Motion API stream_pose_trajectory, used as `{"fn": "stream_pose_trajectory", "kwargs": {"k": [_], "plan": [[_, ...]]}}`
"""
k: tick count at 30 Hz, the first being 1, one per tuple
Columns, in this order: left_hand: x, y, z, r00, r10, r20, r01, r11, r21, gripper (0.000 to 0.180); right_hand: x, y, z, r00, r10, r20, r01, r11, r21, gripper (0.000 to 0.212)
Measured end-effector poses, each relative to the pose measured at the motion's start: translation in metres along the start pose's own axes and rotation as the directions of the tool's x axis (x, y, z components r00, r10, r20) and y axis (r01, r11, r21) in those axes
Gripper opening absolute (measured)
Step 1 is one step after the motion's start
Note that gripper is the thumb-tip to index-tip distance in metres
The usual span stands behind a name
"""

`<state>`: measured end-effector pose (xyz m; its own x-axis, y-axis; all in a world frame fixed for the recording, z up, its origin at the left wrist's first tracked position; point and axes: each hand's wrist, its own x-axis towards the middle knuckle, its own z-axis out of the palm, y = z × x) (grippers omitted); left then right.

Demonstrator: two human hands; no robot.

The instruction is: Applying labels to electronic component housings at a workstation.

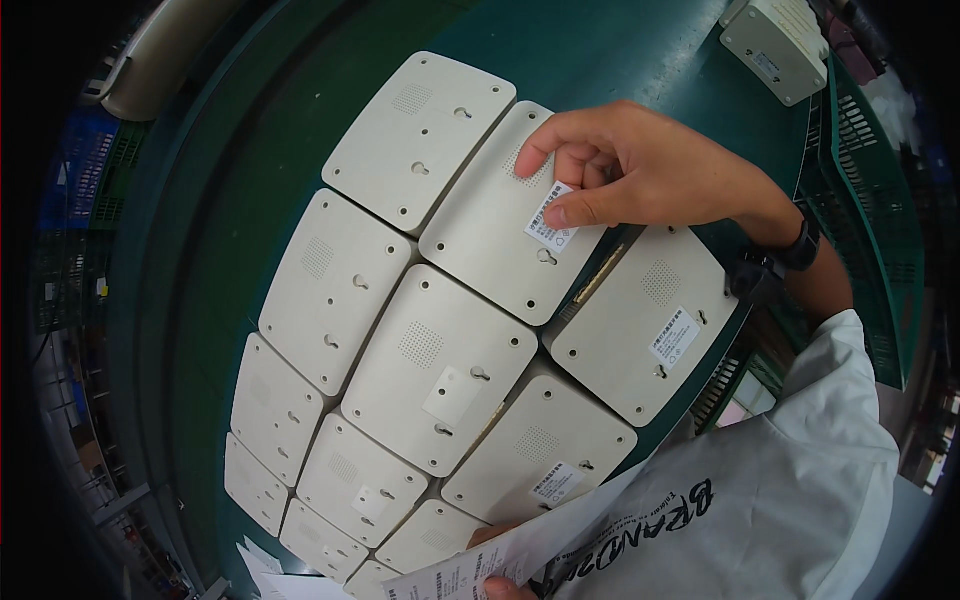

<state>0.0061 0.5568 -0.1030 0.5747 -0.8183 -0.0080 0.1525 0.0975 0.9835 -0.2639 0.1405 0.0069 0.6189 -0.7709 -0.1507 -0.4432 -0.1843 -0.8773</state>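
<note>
My right hand (625,170), with a dark band (795,250) on its wrist, reaches in from the right over a cream plastic casing (490,230). Its thumb presses on a white printed label (550,218), which appears to lie against the casing. The index finger stretches toward the small perforated grille; the other fingers curl in. Low in view, my left hand (505,585) grips a sheet of printed labels (450,578), mostly hidden behind it. Similar labels show on the casing (650,320) at the right and on another casing (540,440) below it.
Several more cream casings (335,290) lie close together in rows on the green table (560,50), with screw holes and keyhole slots upward. Further casings (775,55) stand at the far right by a green crate (860,190). White papers (265,570) lie at the lower left.
</note>
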Motion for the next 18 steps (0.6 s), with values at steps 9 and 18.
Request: {"fn": "stream_pose_trajectory", "kwargs": {"k": [9, 18], "plan": [[-0.0013, -0.0014, 0.0017, 1.000, 0.007, -0.020, -0.007, 1.000, 0.002, 0.063, 0.0005, -0.0010, 0.0003, 1.000, 0.000, 0.001, 0.000, 1.000, -0.010, 0.034], [-0.0024, -0.0041, -0.0010, 1.000, 0.013, -0.026, -0.013, 1.000, -0.021, 0.065, 0.0002, -0.0036, 0.0015, 1.000, -0.018, -0.011, 0.017, 0.997, -0.071, 0.033]]}}
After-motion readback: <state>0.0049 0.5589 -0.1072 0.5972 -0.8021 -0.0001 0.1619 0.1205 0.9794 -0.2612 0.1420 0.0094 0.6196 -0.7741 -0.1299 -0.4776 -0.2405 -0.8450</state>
